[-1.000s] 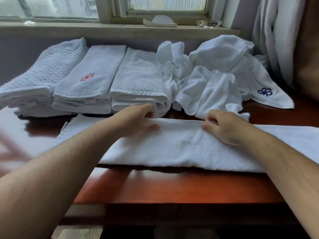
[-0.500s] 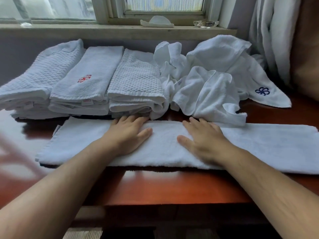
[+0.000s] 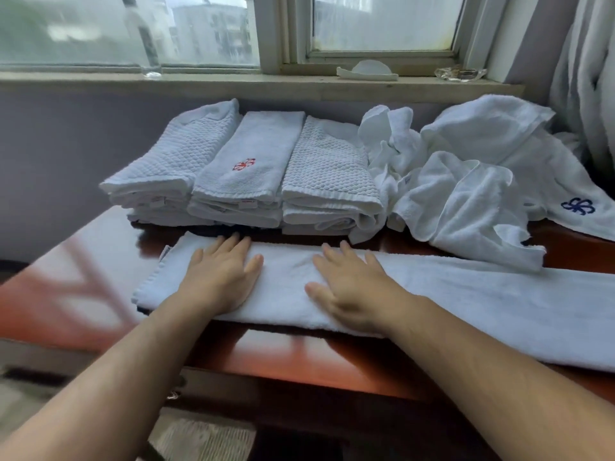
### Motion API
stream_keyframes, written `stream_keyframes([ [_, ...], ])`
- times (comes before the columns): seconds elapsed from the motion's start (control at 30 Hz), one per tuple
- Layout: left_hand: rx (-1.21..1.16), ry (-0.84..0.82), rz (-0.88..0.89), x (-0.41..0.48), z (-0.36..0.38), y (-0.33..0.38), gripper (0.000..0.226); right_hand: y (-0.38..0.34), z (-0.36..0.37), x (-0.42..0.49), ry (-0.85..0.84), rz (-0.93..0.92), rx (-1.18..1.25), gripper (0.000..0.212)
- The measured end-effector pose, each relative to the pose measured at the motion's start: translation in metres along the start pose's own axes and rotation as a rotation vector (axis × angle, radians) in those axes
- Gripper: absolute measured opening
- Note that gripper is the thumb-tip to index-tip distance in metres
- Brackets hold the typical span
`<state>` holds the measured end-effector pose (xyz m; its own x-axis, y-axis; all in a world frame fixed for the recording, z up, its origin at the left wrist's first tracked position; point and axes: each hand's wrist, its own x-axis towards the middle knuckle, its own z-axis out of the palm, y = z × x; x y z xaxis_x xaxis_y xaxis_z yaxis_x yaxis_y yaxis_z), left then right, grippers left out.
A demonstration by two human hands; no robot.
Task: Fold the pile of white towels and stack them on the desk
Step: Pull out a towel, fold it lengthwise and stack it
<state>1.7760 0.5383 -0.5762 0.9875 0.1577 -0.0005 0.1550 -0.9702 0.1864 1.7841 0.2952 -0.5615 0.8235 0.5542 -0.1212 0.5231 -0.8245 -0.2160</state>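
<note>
A long white towel (image 3: 466, 304), folded lengthwise into a strip, lies across the red-brown desk (image 3: 299, 357). My left hand (image 3: 219, 277) presses flat on its left part with straight fingers. My right hand (image 3: 352, 287) lies flat on the strip's middle, fingers spread. Behind them stand three stacks of folded white towels (image 3: 239, 174), the middle one with a red emblem on top. To their right sits a crumpled pile of unfolded white towels (image 3: 466, 181), one showing a blue emblem.
A window sill (image 3: 233, 84) runs behind the desk, with a clear bottle (image 3: 143, 38), a white dish and a glass tray on it. A curtain (image 3: 585, 78) hangs at the far right. The desk's front edge is close to my forearms.
My hands let go of the towel's far edge, flattened on the strip, and my left hand has slid leftward along it. The view tilted up and left.
</note>
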Motion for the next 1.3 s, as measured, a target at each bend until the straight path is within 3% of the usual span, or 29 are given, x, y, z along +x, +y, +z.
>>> stream_keyframes([
  [0.13, -0.008, 0.049, -0.1, -0.004, -0.009, -0.036, 0.059, -0.038, 0.0, 0.033, -0.056, -0.094, 0.008, 0.068],
  [0.3, -0.107, 0.05, -0.418, -0.017, -0.021, -0.077, 0.05, -0.051, 0.01, 0.05, -0.034, -0.093, -0.056, 0.067],
  [0.47, -0.149, 0.082, -0.396, -0.022, -0.037, -0.073, 0.065, -0.056, 0.017, 0.052, 0.001, -0.109, -0.053, 0.068],
  [0.6, -0.129, -0.102, -0.472, -0.018, -0.067, -0.072, 0.059, -0.052, 0.017, 0.051, 0.023, -0.126, -0.06, 0.067],
  [0.67, -0.249, -0.163, -0.46, -0.022, -0.077, -0.078, 0.052, -0.051, 0.018, 0.051, 0.039, -0.13, -0.049, 0.067],
  [0.73, -0.576, -0.183, -0.384, -0.028, -0.079, -0.087, 0.046, -0.05, 0.019, 0.051, 0.076, -0.135, -0.006, 0.064],
  [0.8, -0.961, -0.155, -0.243, -0.038, -0.079, -0.089, 0.031, -0.048, 0.016, 0.047, 0.211, -0.157, 0.143, 0.051],
  [0.87, -1.214, -0.12, -0.126, -0.043, -0.088, -0.083, 0.03, -0.049, 0.007, 0.043, 0.38, -0.168, 0.411, 0.032],
  [0.97, -1.463, -0.134, 0.12, -0.045, -0.105, -0.055, 0.039, -0.055, -0.02, 0.039, 0.364, -0.024, 0.947, 0.039],
  [1.07, -1.438, -0.17, 0.23, -0.044, -0.111, -0.005, 0.076, -0.052, -0.045, 0.03, 0.08, 0.127, 1.523, 0.066],
  [1.13, -1.273, -0.197, 0.291, -0.042, -0.105, 0.035, 0.084, -0.04, -0.052, 0.017, -0.043, 0.056, 1.743, 0.087],
  [1.23, -1.169, -0.232, 0.349, -0.04, -0.093, 0.082, 0.037, -0.014, -0.051, -0.001, -0.091, -0.068, 2.092, 0.095],
  [1.3, -1.213, -0.029, 0.273, -0.036, -0.085, 0.088, 0.033, -0.005, -0.049, -0.007, -0.095, -0.071, 2.114, 0.089],
])
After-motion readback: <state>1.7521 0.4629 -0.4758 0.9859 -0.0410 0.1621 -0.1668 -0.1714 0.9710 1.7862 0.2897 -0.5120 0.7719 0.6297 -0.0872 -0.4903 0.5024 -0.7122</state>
